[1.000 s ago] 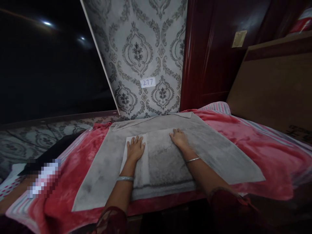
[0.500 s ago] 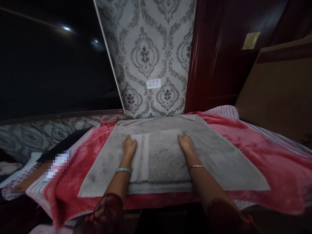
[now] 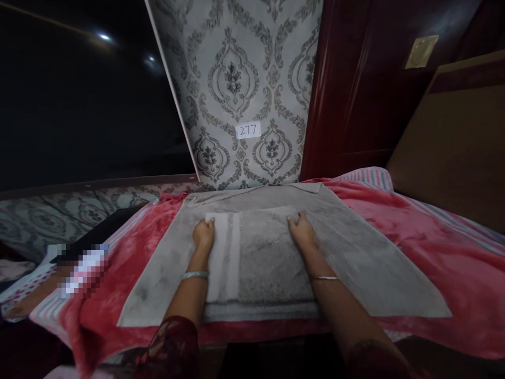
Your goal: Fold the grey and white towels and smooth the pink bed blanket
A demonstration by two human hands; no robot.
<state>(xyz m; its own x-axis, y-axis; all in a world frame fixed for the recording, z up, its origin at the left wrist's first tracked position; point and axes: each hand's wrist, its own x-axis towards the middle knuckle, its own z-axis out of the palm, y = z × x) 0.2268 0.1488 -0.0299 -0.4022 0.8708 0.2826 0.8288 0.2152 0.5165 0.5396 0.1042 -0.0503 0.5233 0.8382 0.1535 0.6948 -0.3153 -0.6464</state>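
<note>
A folded grey towel point(image 3: 260, 258) with a pale stripe lies on a larger flat grey towel point(image 3: 355, 258), both spread on a red blanket point(image 3: 426, 237). My left hand point(image 3: 204, 235) grips the folded towel's far left corner, fingers curled round the edge. At the far right corner, my right hand point(image 3: 302, 231) has its fingers curled on the towel's edge. Both wrists wear a bangle.
Patterned grey wallpaper point(image 3: 236, 89) with a small label reading 277 point(image 3: 248, 130) stands behind the bed. A dark red wooden door point(image 3: 355, 89) and a brown board point(image 3: 453, 147) are at the right. At the left lies a dark object point(image 3: 98, 231) on striped bedding.
Both hands went from lying flat on the folded towel to curling round its far corners. The left hand slid left to the edge. The view shifted slightly.
</note>
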